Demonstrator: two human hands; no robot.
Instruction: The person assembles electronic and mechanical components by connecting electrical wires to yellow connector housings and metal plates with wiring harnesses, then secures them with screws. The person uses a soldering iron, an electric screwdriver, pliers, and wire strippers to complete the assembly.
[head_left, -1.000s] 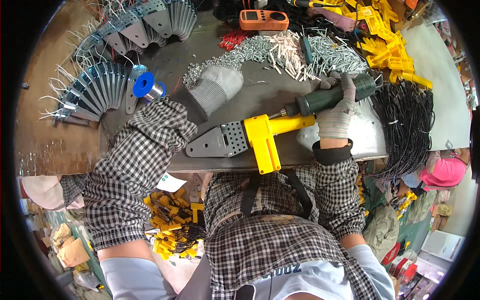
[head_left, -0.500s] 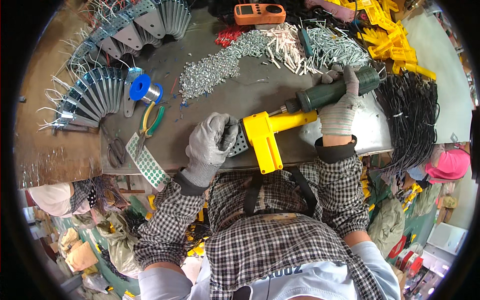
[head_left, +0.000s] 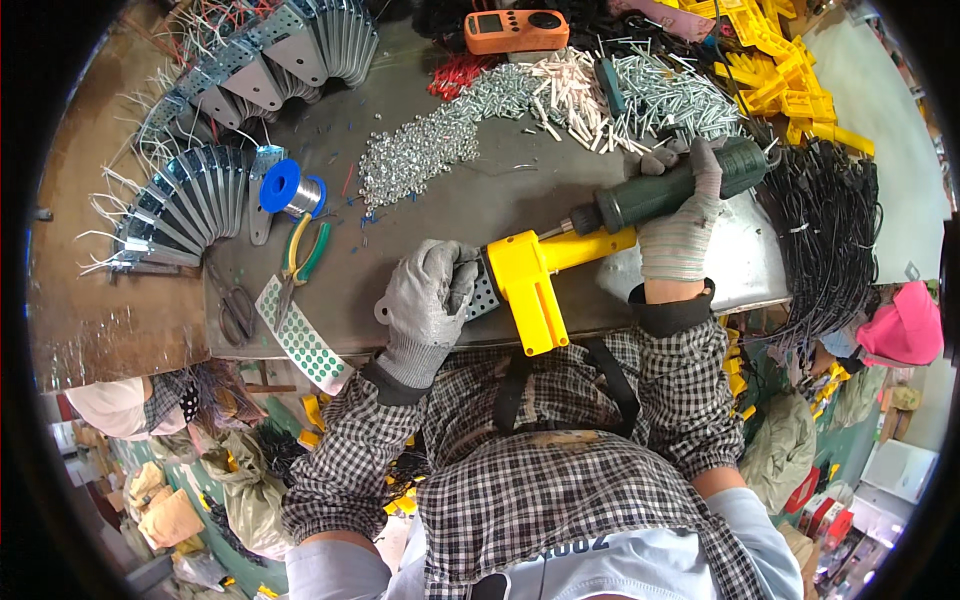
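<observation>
Pinning a perforated grey metal bracket (head_left: pixel 470 295) under the closed left hand (head_left: pixel 425 300), the right hand (head_left: pixel 680 215) grips a dark-green electric screwdriver (head_left: pixel 665 190), its bit meeting the yellow plastic housing (head_left: pixel 535 280) on the worktop (head_left: pixel 480 210), fastening apparently underway with heaps of loose silver screws (head_left: pixel 440 140) unused.

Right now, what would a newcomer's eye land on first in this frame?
First the bright yellow plastic housing at the middle of the grey metal worktop, with the gloved left hand pressing a perforated grey metal bracket against it. The gloved right hand grips a dark green powered screwdriver aimed at the housing. Behind, a curving heap of silver screws spreads across the worktop.
</observation>
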